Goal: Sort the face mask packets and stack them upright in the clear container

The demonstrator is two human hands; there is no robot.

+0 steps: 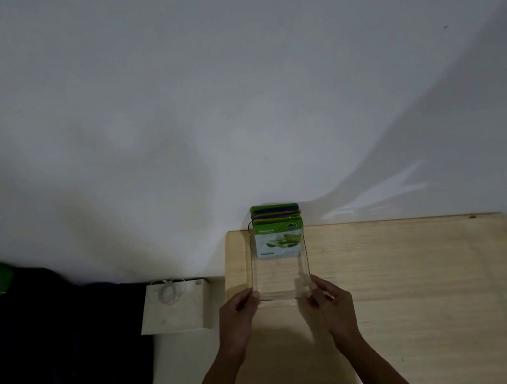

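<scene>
The left hand (239,312) and right hand (331,300) each clamp a near corner of the clear container (280,283), a smooth, see-through oblong box. At its far end the glossy face mask packets (279,237) stand upright in a row, a green aloe vera one nearest. The container sits on a pale wood-grain table (407,284) against a plain white wall (229,80); a cream box (175,307) lies left.

Upright green-topped face mask packets (279,237) at far end of clear container (253,267) on table.
</scene>
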